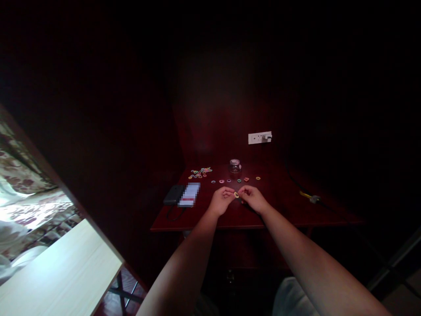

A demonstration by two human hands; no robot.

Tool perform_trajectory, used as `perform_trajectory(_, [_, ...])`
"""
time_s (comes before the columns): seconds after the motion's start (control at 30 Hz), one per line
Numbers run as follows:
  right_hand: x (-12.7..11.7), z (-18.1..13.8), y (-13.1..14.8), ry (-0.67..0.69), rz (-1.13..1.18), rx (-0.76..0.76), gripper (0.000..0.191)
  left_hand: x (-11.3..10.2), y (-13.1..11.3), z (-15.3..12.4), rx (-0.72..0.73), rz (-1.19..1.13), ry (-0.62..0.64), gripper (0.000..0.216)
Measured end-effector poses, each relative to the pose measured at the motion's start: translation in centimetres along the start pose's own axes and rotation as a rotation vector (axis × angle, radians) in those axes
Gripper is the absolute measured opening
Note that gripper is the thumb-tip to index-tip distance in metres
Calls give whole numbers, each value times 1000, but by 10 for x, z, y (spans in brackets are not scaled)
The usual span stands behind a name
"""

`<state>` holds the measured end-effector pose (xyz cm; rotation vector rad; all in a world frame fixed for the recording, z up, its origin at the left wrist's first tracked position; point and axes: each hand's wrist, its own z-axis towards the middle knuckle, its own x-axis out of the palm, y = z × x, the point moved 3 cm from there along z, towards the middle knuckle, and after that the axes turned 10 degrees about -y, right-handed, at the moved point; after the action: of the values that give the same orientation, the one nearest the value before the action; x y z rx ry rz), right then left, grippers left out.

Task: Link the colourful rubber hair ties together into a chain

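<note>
No lettering, brand, number or sign could be read. On the small clear round jar with a pale pinkish lid, any print was too small to make out. Left of the jar and nearer the viewer, the flat phone with a bright bluish-white screen showed only coarse blurred blocks and a reddish band. Above and right of the jar, the white rectangular wall socket panel bore no legible marking.

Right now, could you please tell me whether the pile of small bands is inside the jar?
No, the pile of small bands lies on the desk, to the left of the jar.
</note>
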<state>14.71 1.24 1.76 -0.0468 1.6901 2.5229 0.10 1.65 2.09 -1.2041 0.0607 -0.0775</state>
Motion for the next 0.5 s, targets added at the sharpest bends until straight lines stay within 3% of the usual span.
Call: perform_trajectory(0.5, [0, 1, -2, 3, 74, 49, 24, 0, 4, 2, 46, -4, 14, 26])
